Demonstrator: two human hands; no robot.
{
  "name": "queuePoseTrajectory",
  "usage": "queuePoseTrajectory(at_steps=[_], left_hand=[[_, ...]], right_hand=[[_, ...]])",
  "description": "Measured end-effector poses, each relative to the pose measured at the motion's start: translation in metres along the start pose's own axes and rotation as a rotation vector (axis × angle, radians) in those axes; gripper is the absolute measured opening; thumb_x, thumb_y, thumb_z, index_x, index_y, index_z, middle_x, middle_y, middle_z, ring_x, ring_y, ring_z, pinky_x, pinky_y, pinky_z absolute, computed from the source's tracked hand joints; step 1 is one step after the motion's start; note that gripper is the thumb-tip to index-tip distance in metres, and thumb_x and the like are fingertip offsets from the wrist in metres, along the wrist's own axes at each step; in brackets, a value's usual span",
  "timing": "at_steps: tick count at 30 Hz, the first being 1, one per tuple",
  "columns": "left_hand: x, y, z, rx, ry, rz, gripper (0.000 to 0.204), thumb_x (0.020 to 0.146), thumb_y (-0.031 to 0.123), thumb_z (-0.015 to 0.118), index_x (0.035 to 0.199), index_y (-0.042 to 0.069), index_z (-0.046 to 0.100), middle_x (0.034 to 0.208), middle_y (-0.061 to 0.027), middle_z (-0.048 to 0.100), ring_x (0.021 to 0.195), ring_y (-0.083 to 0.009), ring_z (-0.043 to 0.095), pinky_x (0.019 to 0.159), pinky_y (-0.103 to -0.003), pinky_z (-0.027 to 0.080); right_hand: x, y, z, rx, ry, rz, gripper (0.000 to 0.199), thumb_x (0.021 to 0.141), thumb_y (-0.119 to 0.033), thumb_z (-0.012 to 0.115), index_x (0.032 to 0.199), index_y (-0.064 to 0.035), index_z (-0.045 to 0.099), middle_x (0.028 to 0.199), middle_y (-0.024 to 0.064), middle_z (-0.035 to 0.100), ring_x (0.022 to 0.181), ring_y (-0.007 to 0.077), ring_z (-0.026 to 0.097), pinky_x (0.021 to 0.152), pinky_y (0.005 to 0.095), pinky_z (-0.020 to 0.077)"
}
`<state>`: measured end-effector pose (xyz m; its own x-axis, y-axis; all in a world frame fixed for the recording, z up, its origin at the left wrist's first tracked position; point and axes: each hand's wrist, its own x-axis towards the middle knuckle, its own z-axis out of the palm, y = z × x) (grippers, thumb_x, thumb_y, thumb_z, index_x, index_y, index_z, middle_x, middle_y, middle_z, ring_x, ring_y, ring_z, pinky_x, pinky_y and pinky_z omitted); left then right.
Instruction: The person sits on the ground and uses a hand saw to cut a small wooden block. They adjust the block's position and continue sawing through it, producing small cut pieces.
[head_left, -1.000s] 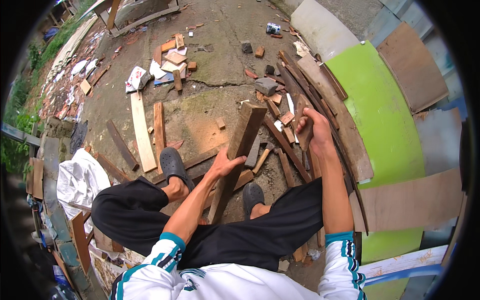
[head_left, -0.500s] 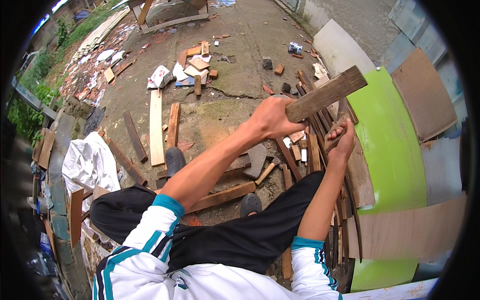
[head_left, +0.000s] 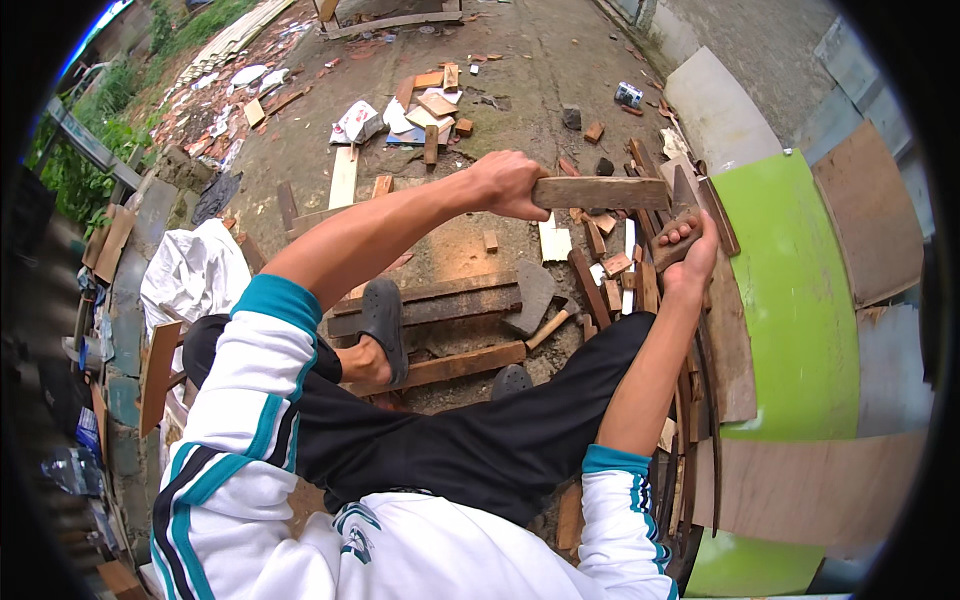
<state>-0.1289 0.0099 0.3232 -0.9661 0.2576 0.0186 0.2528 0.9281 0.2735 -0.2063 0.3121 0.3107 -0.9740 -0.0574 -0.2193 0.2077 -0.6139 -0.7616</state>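
My left hand (head_left: 512,186) grips a weathered wooden plank (head_left: 605,192), held nearly level above the ground, with its right end close to my right hand. A strip of wood shows left of my left forearm; whether it belongs to the same plank, I cannot tell. My right hand (head_left: 690,245) is closed around the brown wooden handle of what looks like a handsaw (head_left: 684,192), its narrow grey blade pointing up and away just past the plank's end. On the ground beneath lie wooden beams (head_left: 450,365) and a hammer (head_left: 548,329) with a pale handle.
My left foot in a grey clog (head_left: 382,325) rests by the beams. Wood offcuts (head_left: 430,108) are heaped ahead, with more long pieces along my right. A green panel (head_left: 790,290) and plywood sheets (head_left: 868,215) line the right side. White cloth (head_left: 195,275) lies at left.
My left hand has swung the plank from an upward slant to nearly level, bringing its end beside the saw. My left foot has moved and now shows its ankle. The view has shifted slightly.
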Motion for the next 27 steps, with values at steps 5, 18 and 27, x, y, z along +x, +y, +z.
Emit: queuePoseTrajectory(at_steps=[5,18,27], left_hand=[[-0.054,-0.067,0.096,0.065,-0.140,-0.130,0.047,0.072,0.044,0.073,0.096,0.004,0.073,0.071,-0.0200,0.070,0.066,-0.0381,0.069,0.067,-0.049,0.057],[-0.147,-0.130,0.262,-0.211,-0.234,-0.340,0.071,0.075,0.054,0.076,0.118,-0.001,0.063,0.096,-0.0304,0.070,0.097,-0.0459,0.068,0.086,-0.053,0.055],[-0.147,-0.138,0.292,-0.158,-0.380,-0.338,0.076,0.075,0.047,0.080,0.131,0.002,0.054,0.105,-0.0301,0.067,0.103,-0.0454,0.067,0.088,-0.051,0.055]], right_hand=[[-0.009,-0.002,0.003,-0.078,-0.020,0.021,0.025,0.098,-0.034,0.062,0.090,-0.0132,0.050,0.067,-0.0037,0.047,0.058,0.0110,0.047,0.058,0.0303,0.0426],[-0.040,-0.003,-0.009,-0.481,0.033,-0.044,0.031,0.099,-0.033,0.063,0.098,-0.0031,0.058,0.069,0.0001,0.052,0.060,0.0113,0.051,0.055,0.0280,0.0444],[-0.045,0.010,-0.018,-0.720,0.085,-0.012,0.032,0.100,-0.034,0.062,0.099,-0.0019,0.061,0.068,0.0003,0.055,0.059,0.0106,0.053,0.055,0.0266,0.0445]])
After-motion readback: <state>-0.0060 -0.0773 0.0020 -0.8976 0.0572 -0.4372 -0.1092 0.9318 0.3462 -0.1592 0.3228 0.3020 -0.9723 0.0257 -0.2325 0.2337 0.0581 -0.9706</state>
